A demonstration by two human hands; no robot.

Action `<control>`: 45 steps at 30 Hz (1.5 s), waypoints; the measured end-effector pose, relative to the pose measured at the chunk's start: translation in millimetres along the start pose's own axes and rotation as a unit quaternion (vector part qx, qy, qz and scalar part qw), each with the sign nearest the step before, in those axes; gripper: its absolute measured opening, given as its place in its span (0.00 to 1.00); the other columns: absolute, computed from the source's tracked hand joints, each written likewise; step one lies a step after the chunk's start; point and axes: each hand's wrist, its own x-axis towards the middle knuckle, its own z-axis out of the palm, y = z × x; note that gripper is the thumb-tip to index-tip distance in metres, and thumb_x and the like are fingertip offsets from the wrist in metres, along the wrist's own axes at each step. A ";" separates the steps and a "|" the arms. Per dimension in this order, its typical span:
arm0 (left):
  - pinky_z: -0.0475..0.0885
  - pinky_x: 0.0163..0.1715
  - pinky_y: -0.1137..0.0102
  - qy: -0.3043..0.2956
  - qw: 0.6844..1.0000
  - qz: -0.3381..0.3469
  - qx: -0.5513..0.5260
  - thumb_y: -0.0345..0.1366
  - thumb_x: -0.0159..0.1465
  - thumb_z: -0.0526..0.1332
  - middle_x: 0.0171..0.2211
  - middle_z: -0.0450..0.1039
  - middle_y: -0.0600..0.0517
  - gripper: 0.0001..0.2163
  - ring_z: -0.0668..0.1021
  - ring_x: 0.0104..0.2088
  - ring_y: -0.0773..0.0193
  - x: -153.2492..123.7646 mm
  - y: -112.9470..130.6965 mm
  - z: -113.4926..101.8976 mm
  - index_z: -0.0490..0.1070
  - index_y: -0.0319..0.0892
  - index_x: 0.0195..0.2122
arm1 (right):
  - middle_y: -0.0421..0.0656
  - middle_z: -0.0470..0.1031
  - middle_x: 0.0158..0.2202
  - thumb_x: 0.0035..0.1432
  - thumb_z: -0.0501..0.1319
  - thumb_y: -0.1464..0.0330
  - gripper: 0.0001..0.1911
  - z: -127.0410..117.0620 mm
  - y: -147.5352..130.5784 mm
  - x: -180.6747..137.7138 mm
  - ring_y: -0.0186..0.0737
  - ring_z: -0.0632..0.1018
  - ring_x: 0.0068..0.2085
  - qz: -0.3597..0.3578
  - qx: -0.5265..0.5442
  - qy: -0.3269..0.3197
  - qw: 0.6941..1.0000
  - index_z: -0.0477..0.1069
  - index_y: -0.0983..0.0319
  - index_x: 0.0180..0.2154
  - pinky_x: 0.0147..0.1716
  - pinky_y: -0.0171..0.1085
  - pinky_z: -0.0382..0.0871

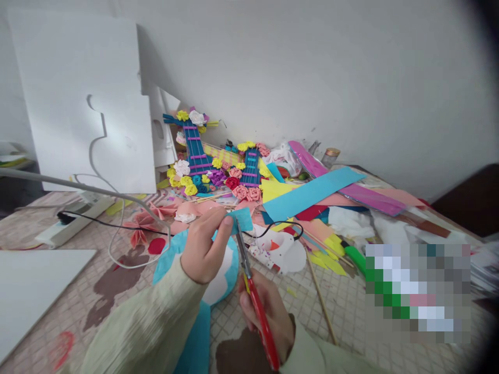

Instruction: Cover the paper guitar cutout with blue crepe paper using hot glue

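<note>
Between its thumb and fingers, my left hand (206, 244) pinches a small piece of blue crepe paper (244, 219). My right hand (273, 309) is wrapped round a pair of scissors (262, 317) with red handles. Their blades point away from me and meet the left end of the blue piece; whether they have cut into it I cannot tell. Beneath my left hand lies a white board shape with a blue paper border (228, 283), partly hidden by the hand and sleeve. A wider blue paper strip (197, 340) extends below it.
Decorated guitar shapes (195, 150) with paper flowers lean at the back. A white glue gun (278, 249) lies ahead beside a wooden stick (322, 301). Blue paper (312, 193) and other colored paper pile up rightward. A power strip (74, 218) with trailing cords sits left.
</note>
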 end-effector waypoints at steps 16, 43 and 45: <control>0.52 0.23 0.70 0.002 1.000 -0.010 -0.002 0.31 0.64 0.46 0.19 0.48 0.57 0.14 0.56 0.20 0.70 -1.0 -2.1 0.5 0.48 0.41 0.20 | 0.30 0.52 0.17 0.49 0.55 0.50 0.21 -0.3 0.7 -0.6 0.24 0.56 0.15 0.004 0.009 0.004 1.000 0.55 0.61 0.27 0.13 0.28 0.49; 0.52 0.22 0.69 0.001 0.999 -0.031 0.004 0.33 0.64 0.46 0.18 0.50 0.56 0.15 0.57 0.21 0.69 -0.6 1.4 -0.6 0.49 0.41 0.19 | 0.31 0.52 0.16 0.53 0.53 0.51 0.19 -0.4 6.5 -2.2 0.25 0.56 0.15 -0.004 -0.013 0.015 1.000 0.57 0.61 0.29 0.13 0.28 0.50; 0.52 0.22 0.69 0.000 0.999 -0.033 0.002 0.33 0.64 0.46 0.18 0.50 0.56 0.15 0.58 0.21 0.69 -0.9 1.0 -0.6 0.49 0.41 0.19 | 0.31 0.52 0.16 0.53 0.54 0.53 0.18 -0.7 7.7 -1.5 0.25 0.56 0.15 -0.007 -0.015 0.014 1.000 0.58 0.61 0.29 0.13 0.28 0.50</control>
